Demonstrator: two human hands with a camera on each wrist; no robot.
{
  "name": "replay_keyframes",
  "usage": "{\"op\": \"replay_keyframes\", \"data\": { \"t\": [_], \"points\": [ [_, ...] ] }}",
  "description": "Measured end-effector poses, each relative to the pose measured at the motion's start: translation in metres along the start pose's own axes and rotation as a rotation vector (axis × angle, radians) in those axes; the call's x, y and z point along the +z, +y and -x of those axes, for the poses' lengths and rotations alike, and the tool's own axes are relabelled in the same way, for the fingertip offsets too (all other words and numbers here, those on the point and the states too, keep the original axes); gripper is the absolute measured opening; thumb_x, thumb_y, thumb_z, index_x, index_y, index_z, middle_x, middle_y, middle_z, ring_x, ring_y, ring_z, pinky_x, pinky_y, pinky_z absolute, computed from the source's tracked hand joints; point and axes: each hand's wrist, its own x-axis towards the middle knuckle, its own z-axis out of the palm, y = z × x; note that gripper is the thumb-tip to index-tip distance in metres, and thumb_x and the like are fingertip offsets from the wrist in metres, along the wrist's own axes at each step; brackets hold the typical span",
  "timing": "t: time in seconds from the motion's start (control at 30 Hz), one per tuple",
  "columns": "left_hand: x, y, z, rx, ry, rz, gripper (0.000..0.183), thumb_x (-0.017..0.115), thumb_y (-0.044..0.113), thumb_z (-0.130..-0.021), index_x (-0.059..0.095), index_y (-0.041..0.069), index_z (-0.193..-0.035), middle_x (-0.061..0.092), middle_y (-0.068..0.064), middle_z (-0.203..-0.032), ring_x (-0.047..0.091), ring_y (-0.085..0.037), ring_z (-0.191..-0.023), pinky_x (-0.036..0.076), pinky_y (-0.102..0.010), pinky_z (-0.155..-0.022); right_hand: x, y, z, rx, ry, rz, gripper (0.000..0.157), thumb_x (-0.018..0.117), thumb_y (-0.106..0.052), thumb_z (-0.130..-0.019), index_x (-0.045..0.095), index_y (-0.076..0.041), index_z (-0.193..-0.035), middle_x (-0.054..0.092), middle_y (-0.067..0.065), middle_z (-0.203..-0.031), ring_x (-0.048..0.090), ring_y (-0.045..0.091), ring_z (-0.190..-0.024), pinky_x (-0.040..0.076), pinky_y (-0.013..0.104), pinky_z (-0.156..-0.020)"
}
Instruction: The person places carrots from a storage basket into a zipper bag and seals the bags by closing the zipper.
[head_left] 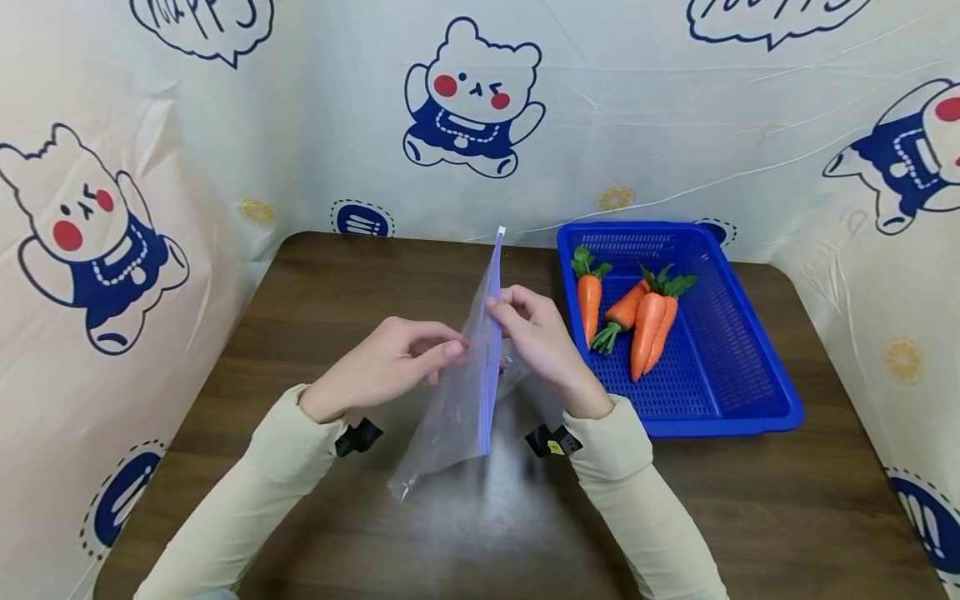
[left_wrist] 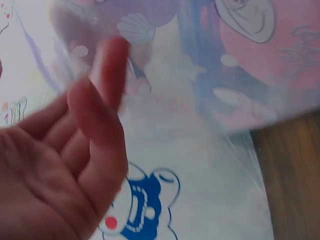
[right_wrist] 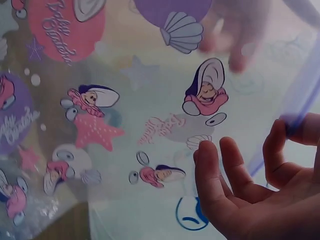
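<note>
A clear zip bag [head_left: 453,417] with a purple zip strip [head_left: 486,400] stands on edge above the table in the head view. The right hand [head_left: 543,337] pinches the strip between thumb and fingers, its other fingers loosely bent beside the bag. Pink and purple shell prints on the bag [right_wrist: 165,125] fill much of the right wrist view. On the other side, the left hand [head_left: 386,362] reaches to the bag's face with relaxed fingers. Its thumb and forefinger [left_wrist: 114,75] look blurred against the film in the left wrist view.
A blue basket [head_left: 720,427] stands at the right of the brown table [head_left: 315,283]. Several carrots [head_left: 648,325] with green tops lie in its left half. A white cloth [head_left: 337,108] printed with cartoon bears hangs behind and at both sides.
</note>
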Motion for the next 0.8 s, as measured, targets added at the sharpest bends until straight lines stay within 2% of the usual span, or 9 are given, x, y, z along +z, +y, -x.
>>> {"op": "replay_keyframes", "data": {
  "t": [0.13,0.23,0.3,0.4,0.53,0.6,0.73,0.8],
  "points": [
    [0.009,0.011,-0.01,-0.094,0.04,0.002,0.037,0.054,0.044,-0.096,0.068,0.014,-0.112,0.072,-0.003,-0.097,0.064,-0.02,-0.059,0.053,-0.033,-0.063,0.002,-0.007,0.003,-0.057,0.012,0.045,0.02,0.055,-0.017,-0.098,0.061,0.001,-0.091,0.066,0.016,-0.108,0.061,0.019,-0.089,0.052,0.029,-0.08],
    [0.013,0.019,-0.015,-0.127,0.079,-0.013,0.038,0.059,0.05,-0.092,0.069,0.017,-0.109,0.072,-0.001,-0.091,0.062,-0.021,-0.062,0.052,-0.034,-0.056,0.003,-0.012,0.005,-0.082,0.014,0.075,0.021,0.058,-0.018,-0.097,0.06,-0.001,-0.085,0.066,0.013,-0.114,0.061,0.022,-0.099,0.051,0.033,-0.084],
    [0.013,0.023,-0.017,-0.114,0.11,-0.035,0.036,0.062,0.05,-0.09,0.07,0.019,-0.104,0.071,0.002,-0.085,0.06,-0.021,-0.063,0.05,-0.033,-0.052,0.002,-0.016,0.006,-0.091,0.016,0.099,0.021,0.058,-0.02,-0.096,0.059,-0.003,-0.084,0.066,0.011,-0.116,0.062,0.021,-0.103,0.052,0.035,-0.088],
    [0.01,0.027,-0.017,-0.077,0.15,-0.037,0.029,0.065,0.043,-0.089,0.07,0.018,-0.103,0.07,0.004,-0.081,0.059,-0.018,-0.065,0.05,-0.032,-0.052,0.0,-0.021,0.007,-0.115,0.01,0.112,0.02,0.058,-0.019,-0.096,0.06,-0.004,-0.084,0.067,0.01,-0.116,0.064,0.022,-0.104,0.053,0.037,-0.09],
    [0.002,0.035,-0.014,-0.05,0.154,0.04,0.024,0.064,0.029,-0.092,0.07,0.012,-0.108,0.07,-0.002,-0.084,0.061,-0.019,-0.061,0.053,-0.032,-0.054,-0.004,-0.03,0.007,-0.17,0.001,0.128,0.019,0.058,-0.018,-0.096,0.06,-0.004,-0.084,0.069,0.01,-0.113,0.065,0.02,-0.1,0.054,0.035,-0.087],
    [-0.001,0.041,-0.011,-0.04,0.177,0.079,0.021,0.063,0.023,-0.093,0.07,0.01,-0.108,0.069,-0.005,-0.083,0.061,-0.021,-0.059,0.054,-0.032,-0.054,-0.005,-0.036,0.006,-0.201,0.002,0.14,0.018,0.059,-0.017,-0.096,0.061,-0.004,-0.084,0.069,0.01,-0.111,0.065,0.018,-0.097,0.054,0.034,-0.084],
    [-0.008,0.049,-0.007,-0.004,0.319,0.091,0.016,0.061,0.016,-0.094,0.072,0.008,-0.101,0.07,-0.007,-0.079,0.061,-0.018,-0.059,0.053,-0.03,-0.053,-0.008,-0.045,0.005,-0.234,0.015,0.163,0.018,0.06,-0.018,-0.095,0.062,-0.004,-0.084,0.07,0.008,-0.106,0.065,0.016,-0.089,0.055,0.031,-0.076],
    [-0.009,0.05,-0.005,0.004,0.401,0.067,0.015,0.06,0.014,-0.093,0.074,0.008,-0.095,0.07,-0.007,-0.076,0.059,-0.018,-0.057,0.053,-0.03,-0.052,-0.009,-0.047,0.004,-0.23,0.027,0.184,0.019,0.061,-0.02,-0.095,0.063,-0.005,-0.084,0.07,0.008,-0.099,0.063,0.017,-0.083,0.053,0.03,-0.069]
  ]
}}
